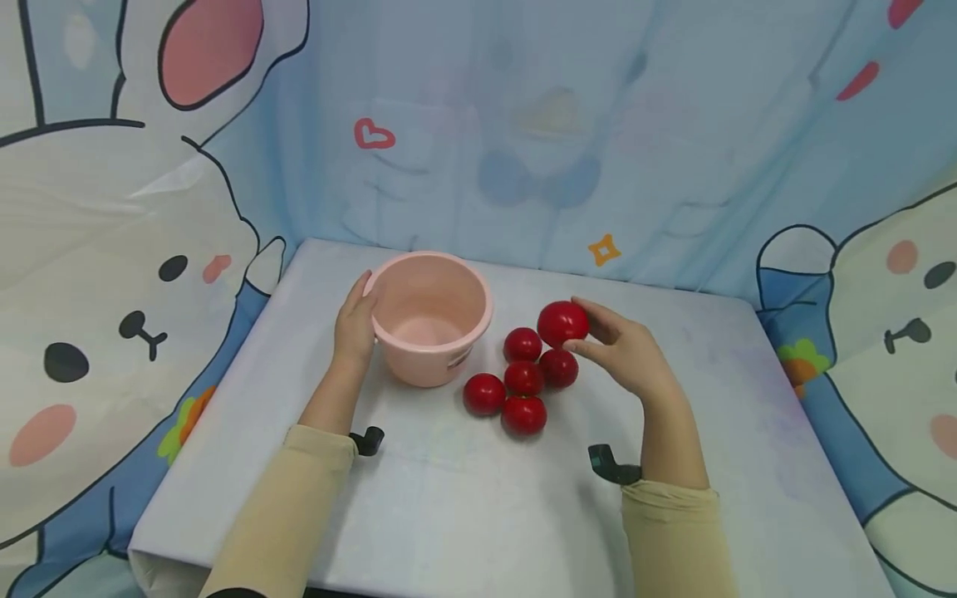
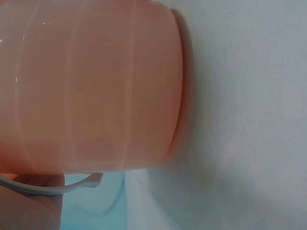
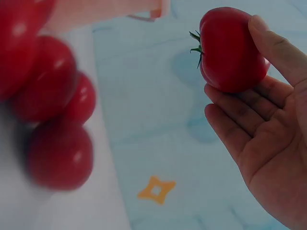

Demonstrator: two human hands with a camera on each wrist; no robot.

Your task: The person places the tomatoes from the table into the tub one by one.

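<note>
Tomato (image 1: 563, 324) is up off the worktop (image 1: 748, 415), nr its back edge; I see wide surface R of my R hand (image 1: 626, 353) & toward the front. That grip has it pinched on its R side, thumb vs fingers. 5 more tomatoes (image 1: 523, 378) cluster just nearer me, then bucket (image 1: 426, 367) farther L w/ my L hand (image 1: 354, 328) at its wall; finger curl, can't tell. Tomatoes glossy, round, red; bucket smooth pink plastic, tapered.
</note>
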